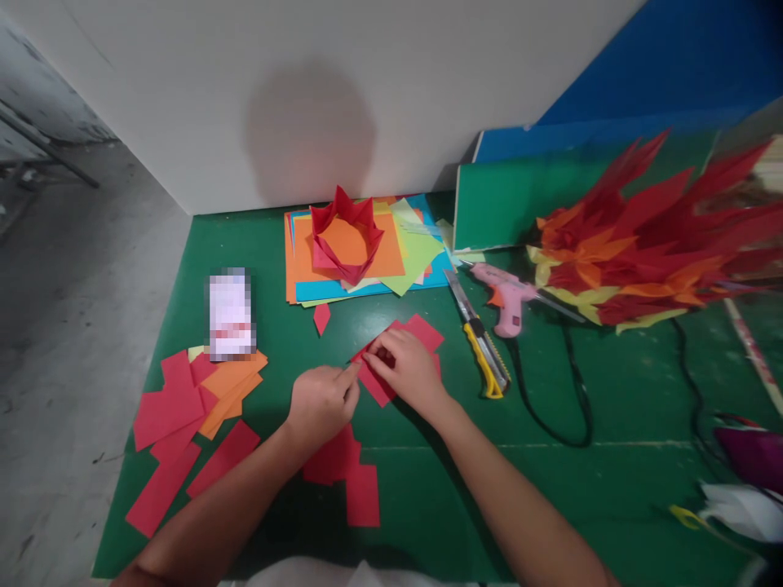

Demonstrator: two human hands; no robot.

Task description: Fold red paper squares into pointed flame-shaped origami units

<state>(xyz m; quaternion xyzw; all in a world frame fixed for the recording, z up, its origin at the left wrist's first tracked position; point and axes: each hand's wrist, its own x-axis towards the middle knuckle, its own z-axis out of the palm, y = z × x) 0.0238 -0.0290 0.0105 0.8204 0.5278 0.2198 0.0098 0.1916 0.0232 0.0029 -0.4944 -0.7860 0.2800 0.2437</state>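
Observation:
A red paper piece point(422, 333) lies on the green table point(612, 408) in front of me, partly folded. My right hand point(407, 367) rests on top of it with fingers curled, pressing it down. My left hand point(321, 401) is closed, its fingertips pinching the paper's left edge. More red paper squares point(360, 489) lie under my left wrist. Part of the folded paper is hidden under my right hand.
A stack of coloured paper point(422, 253) with a red folded crown point(346, 232) sits at the back. A yellow utility knife point(480, 342), a pink glue gun point(507, 297) with black cord, red and orange paper flames point(648, 244), a phone point(231, 314) and red and orange scraps point(183, 416) surround me.

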